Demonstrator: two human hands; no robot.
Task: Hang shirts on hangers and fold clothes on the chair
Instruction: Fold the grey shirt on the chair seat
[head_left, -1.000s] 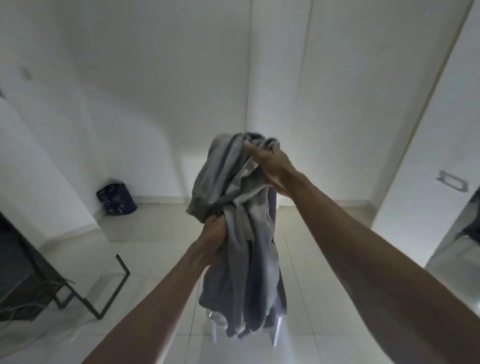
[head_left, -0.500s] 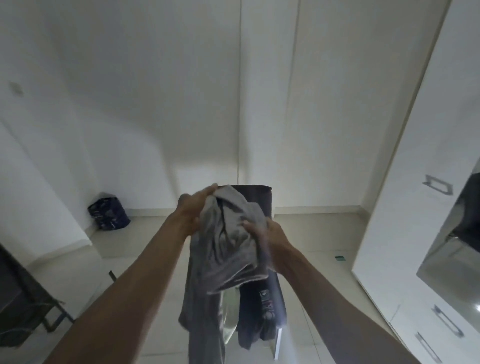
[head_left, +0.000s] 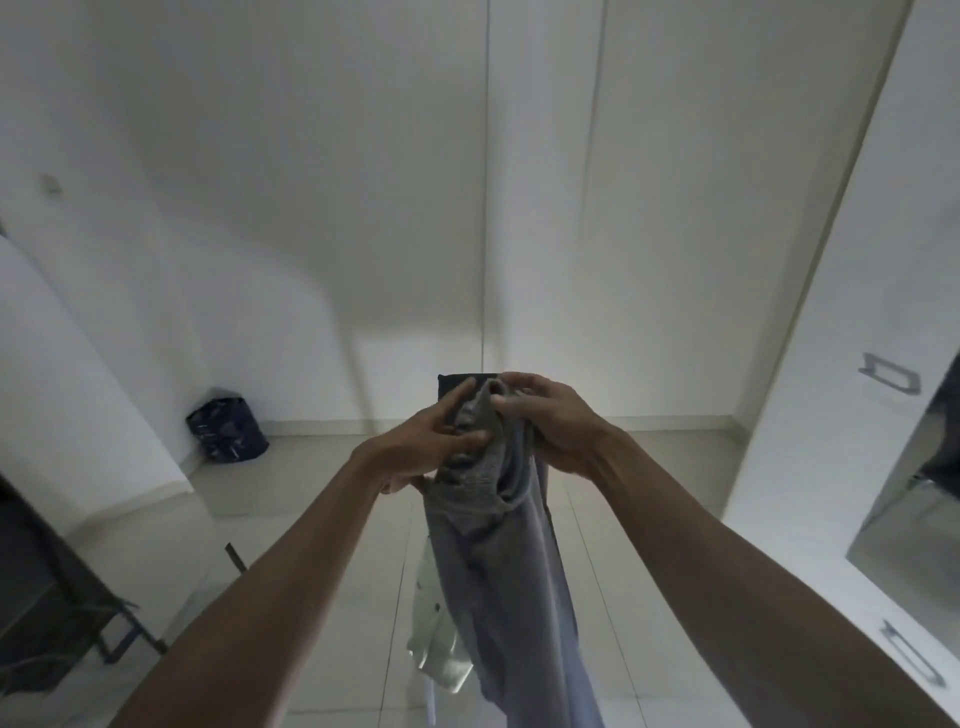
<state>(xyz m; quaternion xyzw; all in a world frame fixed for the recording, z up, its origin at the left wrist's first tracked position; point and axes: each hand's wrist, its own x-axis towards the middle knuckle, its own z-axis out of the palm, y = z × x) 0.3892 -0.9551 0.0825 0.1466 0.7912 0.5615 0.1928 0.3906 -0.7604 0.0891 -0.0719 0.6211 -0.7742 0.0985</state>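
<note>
A grey garment (head_left: 511, 561) hangs bunched in front of me, its lower part trailing down past the bottom of the view. My left hand (head_left: 434, 441) grips its upper folds from the left. My right hand (head_left: 550, 421) pinches its top edge from the right. Behind the cloth, the dark back of the chair (head_left: 451, 387) shows just above my hands. A pale green cloth (head_left: 434, 644) lies lower on the chair, mostly hidden by the grey garment.
White wardrobe doors (head_left: 649, 208) fill the wall ahead, with drawers and metal handles (head_left: 883, 371) on the right. A dark blue bag (head_left: 226, 428) sits on the tiled floor by the left wall. A black metal frame (head_left: 62, 613) stands at the lower left.
Both hands have come down from head height to chest height with the grey garment. They have moved close together at its top, and the cloth now hangs long and narrow.
</note>
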